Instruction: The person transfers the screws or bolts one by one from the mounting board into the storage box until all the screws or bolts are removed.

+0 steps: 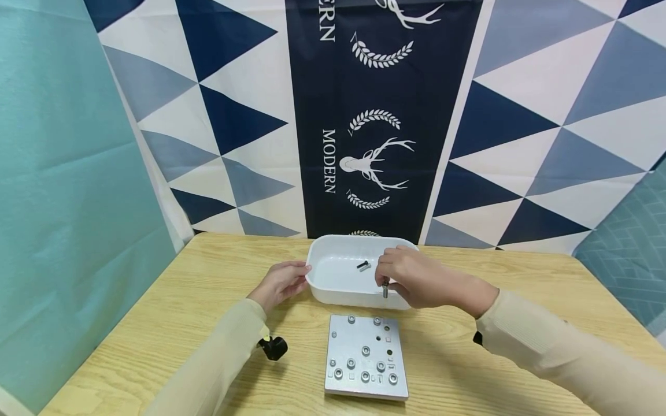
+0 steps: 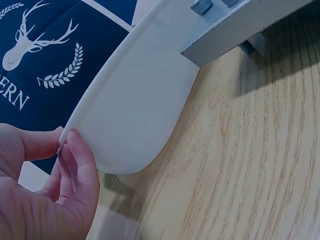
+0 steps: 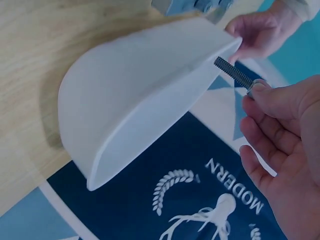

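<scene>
Bolt point(image 3: 235, 74) | right hand point(image 1: 411, 278): grip narrow, pinching its head end | left hand point(image 1: 283, 281): grip narrow, pinching white tub point(image 1: 348, 298) at rim

A wooden table point(image 1: 208, 283) stands before a curtain point(image 1: 250, 92) of blue, grey and white triangles point(image 1: 239, 118), whose dark band point(image 1: 314, 104) bears white stags point(image 1: 354, 164), sprigs point(image 1: 382, 60) and the word MODERN point(image 1: 329, 162), with teal cloth point(image 1: 67, 202) at far left.

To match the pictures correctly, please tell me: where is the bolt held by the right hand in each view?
Head: bolt right of and below centre, at the right hand.
Left wrist: not in it.
Right wrist: bolt upper right of centre.
Shared landmark: the white tray.
</scene>
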`<state>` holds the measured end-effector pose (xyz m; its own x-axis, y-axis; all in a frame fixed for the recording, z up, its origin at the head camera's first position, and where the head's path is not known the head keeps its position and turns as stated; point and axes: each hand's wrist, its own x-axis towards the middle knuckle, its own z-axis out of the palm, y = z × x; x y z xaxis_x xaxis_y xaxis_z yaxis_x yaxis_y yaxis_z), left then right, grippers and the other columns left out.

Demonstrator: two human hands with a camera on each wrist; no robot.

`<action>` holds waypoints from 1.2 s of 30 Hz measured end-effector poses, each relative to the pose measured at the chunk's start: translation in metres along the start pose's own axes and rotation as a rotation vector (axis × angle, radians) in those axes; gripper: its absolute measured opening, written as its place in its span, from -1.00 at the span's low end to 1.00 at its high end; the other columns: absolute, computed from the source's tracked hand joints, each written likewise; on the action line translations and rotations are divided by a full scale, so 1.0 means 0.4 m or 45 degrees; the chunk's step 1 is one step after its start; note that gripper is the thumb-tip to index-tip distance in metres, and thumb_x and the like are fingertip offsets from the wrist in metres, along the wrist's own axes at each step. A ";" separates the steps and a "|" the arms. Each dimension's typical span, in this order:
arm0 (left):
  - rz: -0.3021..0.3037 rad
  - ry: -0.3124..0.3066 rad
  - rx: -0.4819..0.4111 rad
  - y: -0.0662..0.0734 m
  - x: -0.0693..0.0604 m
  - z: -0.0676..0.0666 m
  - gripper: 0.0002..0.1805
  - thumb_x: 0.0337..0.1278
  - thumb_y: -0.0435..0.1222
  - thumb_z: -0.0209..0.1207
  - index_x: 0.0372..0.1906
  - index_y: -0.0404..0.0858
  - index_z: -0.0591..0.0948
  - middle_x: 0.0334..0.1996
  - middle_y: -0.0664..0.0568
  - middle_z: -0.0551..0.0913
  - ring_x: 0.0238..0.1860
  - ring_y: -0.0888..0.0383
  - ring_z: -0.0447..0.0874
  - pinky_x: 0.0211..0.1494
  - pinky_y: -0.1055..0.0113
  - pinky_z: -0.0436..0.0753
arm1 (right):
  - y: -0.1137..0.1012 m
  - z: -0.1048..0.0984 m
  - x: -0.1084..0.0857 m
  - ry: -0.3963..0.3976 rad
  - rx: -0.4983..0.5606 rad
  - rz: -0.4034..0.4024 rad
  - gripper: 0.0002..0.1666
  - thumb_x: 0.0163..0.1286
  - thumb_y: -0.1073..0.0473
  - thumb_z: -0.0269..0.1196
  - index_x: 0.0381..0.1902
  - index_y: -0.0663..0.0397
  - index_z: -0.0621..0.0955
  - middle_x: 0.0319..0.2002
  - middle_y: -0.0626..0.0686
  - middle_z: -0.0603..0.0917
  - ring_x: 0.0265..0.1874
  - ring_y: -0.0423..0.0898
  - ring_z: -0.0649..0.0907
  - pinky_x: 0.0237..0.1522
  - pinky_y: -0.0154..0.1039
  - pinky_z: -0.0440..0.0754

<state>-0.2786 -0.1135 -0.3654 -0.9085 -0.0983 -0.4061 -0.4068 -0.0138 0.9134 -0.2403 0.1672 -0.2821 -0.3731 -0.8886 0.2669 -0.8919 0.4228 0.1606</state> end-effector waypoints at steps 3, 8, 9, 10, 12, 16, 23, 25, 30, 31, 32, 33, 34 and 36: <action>0.005 -0.007 -0.010 0.000 0.002 0.000 -0.62 0.23 -0.32 0.20 0.14 -0.29 0.54 -0.32 0.04 0.64 -0.39 0.29 0.59 -0.32 0.57 0.64 | 0.025 -0.001 0.006 -0.002 0.050 0.040 -0.69 -0.02 0.45 0.41 -0.40 -0.04 0.62 -0.43 -0.14 0.64 -0.35 -0.22 0.53 -0.20 -0.26 0.59; 0.016 -0.024 -0.042 -0.002 0.002 -0.003 -0.61 0.22 -0.33 0.21 0.14 -0.31 0.53 -0.33 0.04 0.63 -0.39 0.28 0.58 -0.28 0.55 0.65 | 0.068 0.006 0.017 -0.022 0.086 0.075 -0.69 0.00 0.48 0.39 -0.41 -0.03 0.63 -0.42 -0.12 0.65 -0.35 -0.20 0.54 -0.21 -0.21 0.59; 0.016 -0.026 -0.044 -0.002 0.001 -0.004 -0.61 0.22 -0.33 0.21 0.15 -0.31 0.52 -0.33 0.04 0.63 -0.39 0.28 0.58 -0.28 0.55 0.65 | 0.076 0.009 0.020 -0.025 0.094 0.076 -0.69 0.00 0.48 0.38 -0.41 -0.03 0.63 -0.42 -0.11 0.66 -0.35 -0.19 0.55 -0.22 -0.21 0.58; 0.014 -0.025 -0.041 -0.002 0.001 -0.004 -0.61 0.23 -0.33 0.20 0.15 -0.30 0.52 -0.32 0.04 0.62 -0.39 0.28 0.58 -0.27 0.55 0.65 | 0.081 0.011 0.022 -0.032 0.102 0.084 -0.69 0.00 0.49 0.38 -0.41 -0.03 0.63 -0.42 -0.11 0.66 -0.35 -0.18 0.55 -0.22 -0.21 0.58; 0.014 -0.026 -0.039 -0.002 0.001 -0.005 -0.61 0.24 -0.33 0.19 0.16 -0.31 0.52 -0.30 0.03 0.62 -0.39 0.28 0.57 -0.28 0.56 0.64 | 0.090 0.016 0.027 -0.050 0.120 0.104 -0.70 0.02 0.48 0.37 -0.41 -0.02 0.63 -0.41 -0.11 0.66 -0.34 -0.15 0.57 -0.22 -0.21 0.58; 0.013 -0.023 -0.030 -0.003 0.001 -0.005 -0.61 0.25 -0.32 0.18 0.17 -0.30 0.52 -0.24 -0.01 0.62 -0.36 0.26 0.57 -0.30 0.56 0.63 | 0.104 0.028 0.037 -0.101 0.158 0.159 -0.73 0.06 0.46 0.36 -0.39 -0.03 0.64 -0.40 -0.11 0.67 -0.33 -0.12 0.57 -0.20 -0.21 0.58; -0.007 -0.013 -0.015 0.003 0.000 -0.002 -0.61 0.26 -0.31 0.18 0.17 -0.27 0.53 -0.15 -0.06 0.64 -0.33 0.24 0.58 -0.30 0.56 0.65 | 0.126 0.045 0.063 -0.160 0.185 0.233 -0.74 0.09 0.44 0.35 -0.38 -0.05 0.65 -0.39 -0.12 0.68 -0.33 -0.15 0.55 -0.17 -0.22 0.61; -0.013 -0.006 -0.011 0.006 -0.001 -0.001 -0.62 0.26 -0.30 0.19 0.16 -0.26 0.54 -0.14 -0.06 0.64 -0.33 0.24 0.58 -0.30 0.55 0.65 | 0.132 0.047 0.072 -0.161 0.186 0.244 -0.75 0.10 0.44 0.34 -0.39 -0.05 0.65 -0.40 -0.12 0.67 -0.33 -0.15 0.55 -0.17 -0.22 0.61; -0.001 -0.003 -0.009 0.007 -0.003 0.000 -0.62 0.25 -0.31 0.19 0.16 -0.27 0.54 -0.11 -0.09 0.65 -0.34 0.24 0.58 -0.30 0.55 0.65 | 0.146 0.056 0.104 -0.196 0.195 0.292 -0.76 0.13 0.43 0.32 -0.39 -0.05 0.65 -0.38 -0.11 0.67 -0.33 -0.16 0.53 -0.17 -0.23 0.61; 0.002 -0.005 -0.014 0.006 -0.003 -0.001 -0.62 0.25 -0.32 0.19 0.15 -0.28 0.54 -0.12 -0.09 0.65 -0.34 0.25 0.58 -0.31 0.55 0.65 | 0.148 0.059 0.111 -0.208 0.201 0.303 -0.76 0.13 0.43 0.31 -0.38 -0.06 0.65 -0.37 -0.11 0.67 -0.32 -0.16 0.53 -0.17 -0.24 0.61; 0.006 -0.010 -0.016 0.005 -0.003 -0.001 -0.62 0.25 -0.32 0.19 0.16 -0.29 0.54 -0.12 -0.09 0.65 -0.35 0.25 0.58 -0.31 0.55 0.65 | 0.150 0.061 0.118 -0.224 0.204 0.316 -0.76 0.15 0.43 0.31 -0.38 -0.06 0.65 -0.36 -0.11 0.67 -0.32 -0.17 0.53 -0.17 -0.25 0.62; 0.003 -0.013 -0.019 0.005 -0.002 -0.001 -0.63 0.25 -0.32 0.19 0.15 -0.28 0.54 -0.14 -0.08 0.65 -0.35 0.25 0.58 -0.31 0.55 0.65 | 0.151 0.064 0.125 -0.241 0.206 0.327 -0.76 0.16 0.42 0.30 -0.37 -0.07 0.66 -0.35 -0.11 0.67 -0.31 -0.18 0.52 -0.16 -0.26 0.62; 0.002 -0.016 -0.024 0.006 -0.002 -0.002 -0.63 0.25 -0.33 0.19 0.15 -0.29 0.55 -0.16 -0.07 0.65 -0.37 0.26 0.58 -0.32 0.55 0.65 | 0.153 0.066 0.133 -0.256 0.207 0.333 -0.77 0.16 0.42 0.29 -0.37 -0.07 0.66 -0.35 -0.11 0.67 -0.31 -0.19 0.52 -0.16 -0.27 0.62; 0.004 -0.024 -0.026 0.009 0.000 -0.005 -0.62 0.24 -0.33 0.20 0.14 -0.29 0.55 -0.18 -0.06 0.66 -0.39 0.27 0.58 -0.32 0.55 0.65 | 0.156 0.070 0.151 -0.270 0.209 0.329 -0.77 0.16 0.43 0.28 -0.36 -0.04 0.67 -0.34 -0.10 0.68 -0.31 -0.18 0.53 -0.16 -0.26 0.62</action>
<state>-0.2801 -0.1154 -0.3621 -0.9115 -0.0797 -0.4034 -0.4020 -0.0341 0.9150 -0.3258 0.1350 -0.2824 -0.6209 -0.7804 0.0734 -0.7838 0.6193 -0.0454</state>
